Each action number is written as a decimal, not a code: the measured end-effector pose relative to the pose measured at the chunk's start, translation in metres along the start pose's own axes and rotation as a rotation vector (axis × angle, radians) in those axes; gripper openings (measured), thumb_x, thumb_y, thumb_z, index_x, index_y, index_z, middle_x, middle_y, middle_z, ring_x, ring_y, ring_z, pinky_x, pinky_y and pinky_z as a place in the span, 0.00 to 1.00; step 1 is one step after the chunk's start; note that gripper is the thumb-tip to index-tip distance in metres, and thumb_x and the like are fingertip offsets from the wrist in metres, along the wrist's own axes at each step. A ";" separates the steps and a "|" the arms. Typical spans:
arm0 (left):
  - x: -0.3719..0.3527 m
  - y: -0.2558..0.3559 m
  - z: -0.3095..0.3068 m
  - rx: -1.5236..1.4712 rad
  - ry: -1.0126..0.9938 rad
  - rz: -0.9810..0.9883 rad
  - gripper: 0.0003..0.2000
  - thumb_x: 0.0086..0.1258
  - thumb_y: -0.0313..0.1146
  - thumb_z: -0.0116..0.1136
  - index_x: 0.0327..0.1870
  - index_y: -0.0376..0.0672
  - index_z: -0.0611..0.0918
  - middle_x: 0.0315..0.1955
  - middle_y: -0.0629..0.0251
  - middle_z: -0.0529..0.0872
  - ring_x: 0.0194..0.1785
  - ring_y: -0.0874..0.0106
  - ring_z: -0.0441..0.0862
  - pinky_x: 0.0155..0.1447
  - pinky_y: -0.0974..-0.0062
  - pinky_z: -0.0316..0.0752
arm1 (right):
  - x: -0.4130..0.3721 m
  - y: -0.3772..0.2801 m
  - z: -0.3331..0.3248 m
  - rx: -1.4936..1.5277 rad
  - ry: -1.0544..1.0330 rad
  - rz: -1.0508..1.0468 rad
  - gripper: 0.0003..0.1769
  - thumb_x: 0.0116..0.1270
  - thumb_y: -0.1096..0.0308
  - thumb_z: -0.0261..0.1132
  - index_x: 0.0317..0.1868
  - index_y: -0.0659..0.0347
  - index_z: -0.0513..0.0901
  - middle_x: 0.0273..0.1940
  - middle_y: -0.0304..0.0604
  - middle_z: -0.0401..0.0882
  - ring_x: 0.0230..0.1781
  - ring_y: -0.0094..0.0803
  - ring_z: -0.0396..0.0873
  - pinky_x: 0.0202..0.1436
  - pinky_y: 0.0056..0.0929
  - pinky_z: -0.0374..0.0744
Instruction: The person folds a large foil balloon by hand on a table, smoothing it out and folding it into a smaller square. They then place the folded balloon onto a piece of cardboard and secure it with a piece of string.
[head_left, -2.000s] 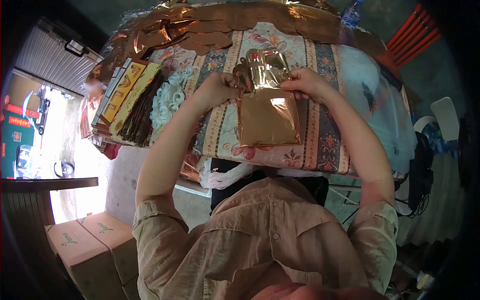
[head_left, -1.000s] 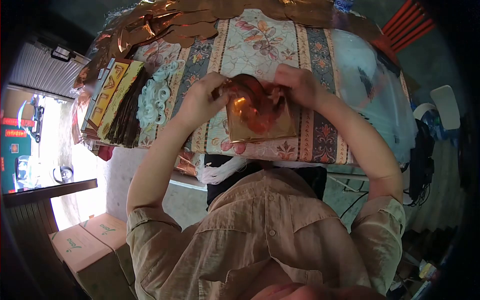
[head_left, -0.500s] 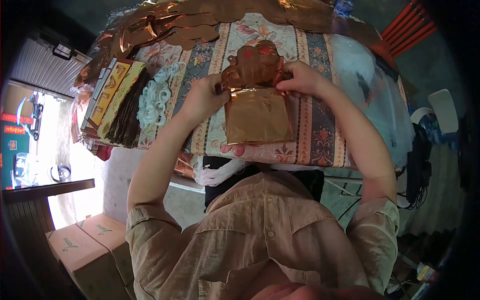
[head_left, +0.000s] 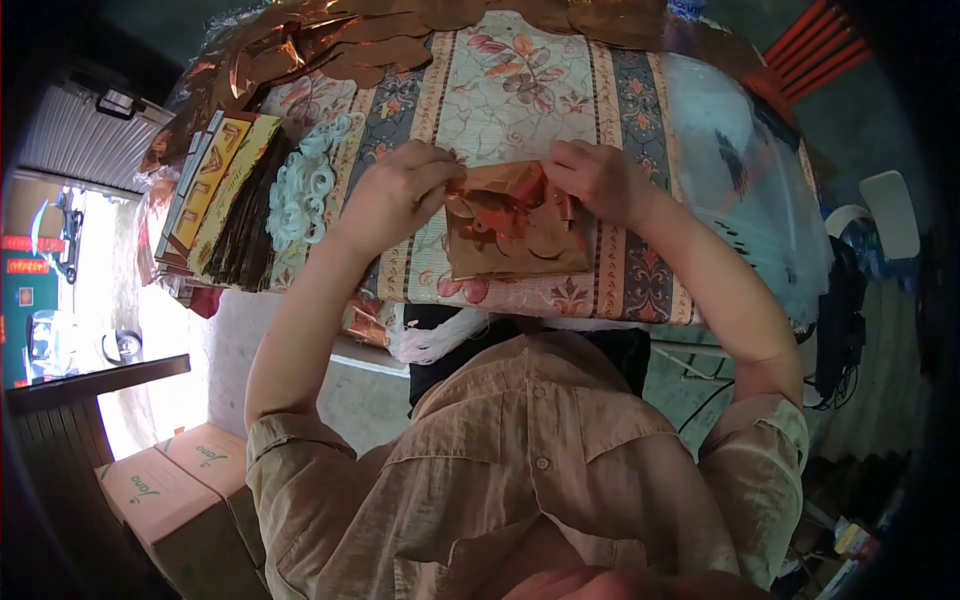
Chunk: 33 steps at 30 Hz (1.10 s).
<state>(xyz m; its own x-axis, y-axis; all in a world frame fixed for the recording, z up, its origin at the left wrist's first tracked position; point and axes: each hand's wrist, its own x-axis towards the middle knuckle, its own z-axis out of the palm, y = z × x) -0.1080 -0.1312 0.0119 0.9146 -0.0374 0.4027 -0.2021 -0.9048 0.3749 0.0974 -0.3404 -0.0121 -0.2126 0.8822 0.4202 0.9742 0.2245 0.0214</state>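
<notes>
A shiny copper-gold foil sheet [head_left: 515, 235] lies in front of me on the table, its shaped upper part folded down over the square lower part. My left hand [head_left: 405, 190] pinches the upper left corner of the fold, fingers closed. At the upper right corner, my right hand [head_left: 600, 182] is closed on the same foil. The fold's top edge stands slightly raised between both hands. Cut-out patterns and red reflections show on the folded-down flap.
A floral cloth under plastic covers the table [head_left: 520, 80]. White rings [head_left: 303, 185] and a stack of printed packets [head_left: 232, 195] lie left. More copper foil pieces [head_left: 370, 62] line the far edge. Clear plastic bags [head_left: 740, 180] lie right. Cardboard boxes [head_left: 165, 490] stand on the floor.
The foil's shaped upper part, which pointed away from me, is now folded toward me over the lower part. Both hands moved with it and still grip its sides.
</notes>
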 end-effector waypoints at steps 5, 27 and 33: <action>-0.002 0.025 -0.014 -0.082 0.016 0.001 0.24 0.52 0.25 0.59 0.55 0.39 0.78 0.53 0.55 0.80 0.59 0.57 0.74 0.64 0.62 0.68 | 0.000 0.000 0.002 -0.049 -0.002 -0.012 0.04 0.53 0.72 0.59 0.31 0.57 0.74 0.36 0.39 0.70 0.36 0.33 0.77 0.35 0.28 0.80; -0.018 0.041 0.011 0.018 -0.049 0.167 0.14 0.54 0.35 0.66 0.41 0.40 0.84 0.47 0.62 0.83 0.55 0.64 0.77 0.57 0.68 0.75 | -0.008 0.009 -0.020 0.575 0.030 0.536 0.17 0.64 0.77 0.58 0.54 0.60 0.79 0.44 0.45 0.83 0.44 0.39 0.82 0.48 0.32 0.80; -0.019 0.040 0.012 0.020 -0.059 0.181 0.14 0.54 0.35 0.65 0.41 0.39 0.84 0.46 0.61 0.83 0.55 0.63 0.77 0.57 0.68 0.75 | 0.024 -0.049 -0.005 0.141 -0.078 0.446 0.25 0.71 0.63 0.53 0.65 0.67 0.67 0.65 0.56 0.66 0.68 0.47 0.64 0.70 0.41 0.63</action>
<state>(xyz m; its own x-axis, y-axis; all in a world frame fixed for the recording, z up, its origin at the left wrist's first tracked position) -0.1289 -0.1721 0.0092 0.8830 -0.2247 0.4120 -0.3589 -0.8891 0.2842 0.0445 -0.3322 0.0010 0.2136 0.9326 0.2911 0.9531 -0.1335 -0.2716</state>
